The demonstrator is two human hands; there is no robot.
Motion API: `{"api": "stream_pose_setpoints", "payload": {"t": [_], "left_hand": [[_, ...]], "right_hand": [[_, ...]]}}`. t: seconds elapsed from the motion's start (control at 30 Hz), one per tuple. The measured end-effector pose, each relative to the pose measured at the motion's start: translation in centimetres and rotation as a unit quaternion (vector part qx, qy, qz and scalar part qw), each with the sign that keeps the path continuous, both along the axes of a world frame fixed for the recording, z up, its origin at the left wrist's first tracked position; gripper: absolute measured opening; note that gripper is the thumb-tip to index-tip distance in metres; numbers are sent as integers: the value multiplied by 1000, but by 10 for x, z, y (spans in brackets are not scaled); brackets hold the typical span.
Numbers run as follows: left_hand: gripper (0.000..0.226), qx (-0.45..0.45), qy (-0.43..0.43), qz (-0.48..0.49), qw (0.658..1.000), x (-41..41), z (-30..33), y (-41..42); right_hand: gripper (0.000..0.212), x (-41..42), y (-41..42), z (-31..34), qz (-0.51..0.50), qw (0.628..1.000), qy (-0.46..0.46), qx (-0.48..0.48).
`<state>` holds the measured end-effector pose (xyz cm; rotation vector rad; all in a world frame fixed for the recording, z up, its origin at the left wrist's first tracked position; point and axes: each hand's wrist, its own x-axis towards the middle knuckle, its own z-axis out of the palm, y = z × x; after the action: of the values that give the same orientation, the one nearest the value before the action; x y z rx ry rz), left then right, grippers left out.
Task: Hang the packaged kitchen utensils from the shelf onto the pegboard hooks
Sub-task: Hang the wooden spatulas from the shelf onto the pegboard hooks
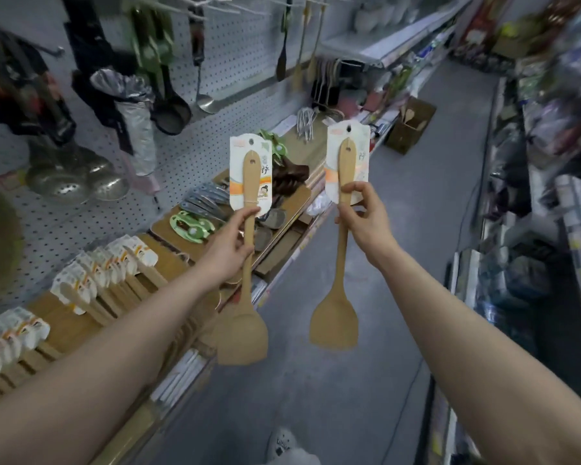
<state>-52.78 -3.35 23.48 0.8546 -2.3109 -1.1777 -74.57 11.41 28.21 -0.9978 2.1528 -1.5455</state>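
My left hand (230,245) grips the handle of a wooden spatula (244,333) that carries a white card label at its top end, blade hanging down. My right hand (363,219) pinches the handle of a second carded wooden spatula (332,322), held upright the same way over the aisle floor. The white pegboard (235,48) stands to the upper left, with bare hooks (212,3) along its top. On the shelf (61,317) below lie several more carded wooden spatulas (108,263) in rows.
Ladles, skimmers (78,182), a black spoon (170,109) and wooden spoons (302,45) hang on the pegboard. Peelers and a green tool (190,226) lie on the shelf. A cardboard box (411,124) stands on the grey aisle floor. Stocked shelves line the right side.
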Motion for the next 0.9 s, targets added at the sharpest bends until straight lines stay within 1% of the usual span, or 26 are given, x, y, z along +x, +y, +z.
{"api": "stream_pose_setpoints", "payload": {"t": [0.13, 0.23, 0.33, 0.53, 0.7, 0.83, 0.9], "left_hand": [[73, -2, 1, -5, 1000, -83, 5, -11], [71, 7, 26, -27, 999, -138, 3, -24], [70, 21, 25, -49, 998, -192, -1, -43], [72, 32, 33, -59, 997, -300, -6, -99], [65, 39, 37, -48, 997, -387, 0, -150], [59, 48, 48, -62, 996, -451, 6, -183], [58, 37, 47, -51, 997, -482, 11, -197]], "right_hand": [[27, -76, -4, 8, -4, 1000, 21, 6], [23, -125, -13, 10, 3, 1000, 21, 16], [18, -170, -31, 9, -3, 1000, 19, 13], [14, -263, -85, 8, -16, 1000, 11, 4], [16, -341, -135, 13, -22, 1000, 3, 8], [10, -398, -175, 15, -24, 1000, -13, 5], [9, -429, -191, 13, -20, 1000, -22, 2]]}}
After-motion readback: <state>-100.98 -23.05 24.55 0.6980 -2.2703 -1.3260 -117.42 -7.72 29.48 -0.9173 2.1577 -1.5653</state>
